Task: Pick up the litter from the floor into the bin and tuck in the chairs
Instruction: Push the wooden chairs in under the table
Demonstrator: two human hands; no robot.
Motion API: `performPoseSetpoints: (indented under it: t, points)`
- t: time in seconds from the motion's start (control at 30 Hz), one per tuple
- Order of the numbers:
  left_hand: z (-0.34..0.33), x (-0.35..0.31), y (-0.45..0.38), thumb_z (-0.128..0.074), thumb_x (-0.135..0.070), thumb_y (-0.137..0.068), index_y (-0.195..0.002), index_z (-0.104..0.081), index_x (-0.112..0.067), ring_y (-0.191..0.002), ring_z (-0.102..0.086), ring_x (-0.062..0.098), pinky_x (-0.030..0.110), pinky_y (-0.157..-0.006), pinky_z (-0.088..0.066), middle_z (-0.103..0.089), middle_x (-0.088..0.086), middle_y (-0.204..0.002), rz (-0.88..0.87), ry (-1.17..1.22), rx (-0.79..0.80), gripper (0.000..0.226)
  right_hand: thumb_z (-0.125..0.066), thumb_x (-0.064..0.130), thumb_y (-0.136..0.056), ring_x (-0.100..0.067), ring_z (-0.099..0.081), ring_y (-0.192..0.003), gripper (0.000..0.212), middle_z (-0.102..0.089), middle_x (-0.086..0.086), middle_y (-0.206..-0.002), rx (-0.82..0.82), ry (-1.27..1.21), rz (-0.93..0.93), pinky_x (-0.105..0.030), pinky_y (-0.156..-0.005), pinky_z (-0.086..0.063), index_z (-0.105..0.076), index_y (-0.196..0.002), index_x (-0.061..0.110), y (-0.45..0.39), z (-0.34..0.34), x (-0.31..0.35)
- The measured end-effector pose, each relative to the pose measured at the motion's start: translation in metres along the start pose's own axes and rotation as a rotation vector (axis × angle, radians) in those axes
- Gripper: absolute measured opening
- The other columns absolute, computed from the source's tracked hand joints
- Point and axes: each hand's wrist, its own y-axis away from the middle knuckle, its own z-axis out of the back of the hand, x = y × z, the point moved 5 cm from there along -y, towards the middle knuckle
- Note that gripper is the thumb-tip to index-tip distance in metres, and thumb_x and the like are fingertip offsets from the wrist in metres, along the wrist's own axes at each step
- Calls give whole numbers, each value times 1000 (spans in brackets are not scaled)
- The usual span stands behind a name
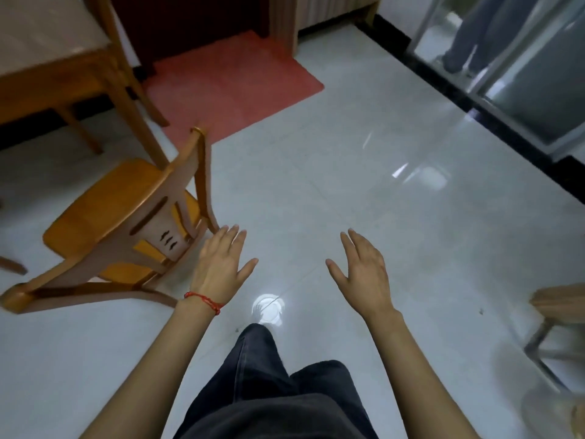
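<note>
Head view shows us our left hand (221,267) and right hand (364,267) spread, fingers straight and holding nothing, over the floor (348,185), the wooden chair (120,217) beside the left, angled out from the table (47,58), likely next to tuck; no litter visible.

One wooden chair (126,223) at nine o'clock, one wooden table (57,74) at ten, one red mat (234,87) at twelve, two empty hands: left hand (221,264), right hand (364,270).

glossy pale tile floor (364,172), red mat (234,87) by a dark doorway (196,23).
</note>
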Motion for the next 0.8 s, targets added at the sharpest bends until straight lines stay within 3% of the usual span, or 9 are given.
performPoseSetpoints:
  t: [0.23, 0.4, 0.53, 0.67, 0.8]
  points:
    - [18, 43, 14, -51, -39, -81, -113, -59, 7, -109, -55, 43, 57, -92, -40, -60, 27, -115, 286, -14, -36, 57, -58, 32, -89, -33, -40, -128, 54, -43, -19, -140, 103, 0, 303, -44, -105, -29, -43, -132, 3, -78, -9, 53]
    - [25, 60, 42, -77, -23, -73, -114, -58, 8, -110, -53, 44, 57, -93, -39, -60, 27, -117, 571, -8, -130, 54, -56, 34, -89, -32, -39, -129, 55, -42, -18, -140, 183, 6, 567, -43, -105, -29, -42, -133, 5, -123, -24, 98]
    - [27, 59, 64, -74, -25, -77, -115, -58, 8, -111, -53, 44, 56, -94, -39, -59, 28, -118, 811, -19, -198, 54, -53, 37, -90, -30, -37, -130, 56, -40, -15, -142, 250, 12, 757, -41, -106, -27, -40, -135, 8, -149, -35, 125]
    - [28, 52, 78, -52, -38, -83, -115, -57, 8, -110, -53, 46, 55, -93, -40, -60, 29, -116, 1013, -4, -274, 56, -52, 39, -90, -30, -36, -131, 56, -40, -15, -142, 291, 17, 909, -41, -107, -27, -39, -136, 9, -169, -42, 148]
    - [29, 52, 82, -59, -34, -85, -121, -52, 7, -116, -48, 46, 54, -98, -35, -55, 29, -123, 1133, 4, -378, 55, -51, 40, -90, -27, -34, -131, 56, -40, -13, -143, 303, -7, 944, -40, -107, -28, -38, -136, 11, -180, -48, 168]
